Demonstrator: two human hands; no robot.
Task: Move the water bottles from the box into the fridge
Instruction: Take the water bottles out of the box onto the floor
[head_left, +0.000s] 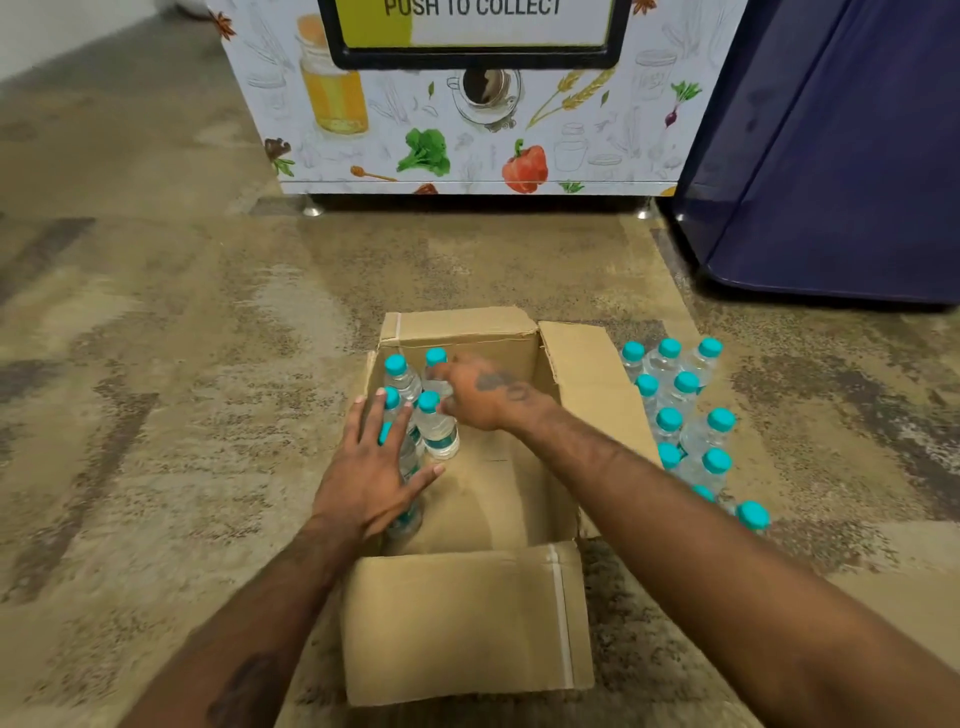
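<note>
Left hand (374, 462) is laid flat, fingers spread, over the bottles (406, 382) standing along the left wall of the box (457, 623), probably to steady them. Right hand (480, 395) is curled round the far bottle (435, 357), apparently for lifting. A floor cluster (685, 410) is stood beside the box, near the dark blue cabinet (831, 182), judged the fridge.

Clear water bottles (439, 431) carry teal caps; the box (467, 618) is tan cardboard; the floor (182, 312) is mottled brown; the fridge (841, 156) is navy.
</note>
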